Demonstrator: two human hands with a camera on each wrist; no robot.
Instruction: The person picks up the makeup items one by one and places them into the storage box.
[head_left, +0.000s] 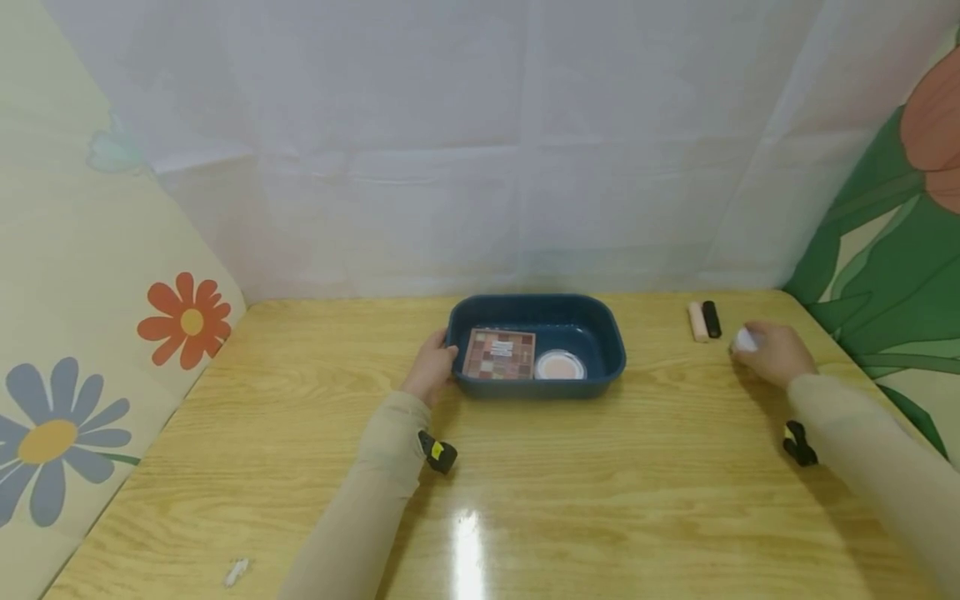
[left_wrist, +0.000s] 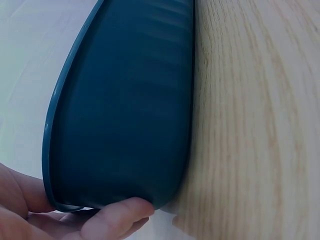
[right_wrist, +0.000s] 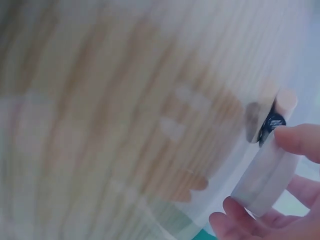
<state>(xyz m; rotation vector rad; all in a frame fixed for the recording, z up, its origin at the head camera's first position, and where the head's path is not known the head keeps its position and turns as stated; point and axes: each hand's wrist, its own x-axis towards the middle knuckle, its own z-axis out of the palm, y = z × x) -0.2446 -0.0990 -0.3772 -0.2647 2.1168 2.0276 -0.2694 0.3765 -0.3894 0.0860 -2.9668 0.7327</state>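
Note:
A dark blue plastic basin (head_left: 613, 367) stands at the table's far side, holding an eyeshadow palette (head_left: 480, 367) and a round white-rimmed compact (head_left: 561, 365). My left hand (head_left: 431, 367) grips the basin's left end; in the left wrist view its fingers (left_wrist: 120, 217) curl round the basin's end wall. Off to the right, my right hand (head_left: 776, 354) pinches a small round white container (right_wrist: 265, 175) between thumb and fingers. The right wrist view shows it tilted above the table, its label unreadable. Just beyond that hand lie a pale pink tube (head_left: 698, 322) and a black tube (head_left: 711, 319), side by side.
The wood-grain table (head_left: 570, 483) ends at a white cloth backdrop (head_left: 390, 167). Flower-printed panels (head_left: 75, 333) flank it on both sides. A small white scrap (head_left: 236, 572) lies near the front left. Each wrist carries a black camera (head_left: 441, 455).

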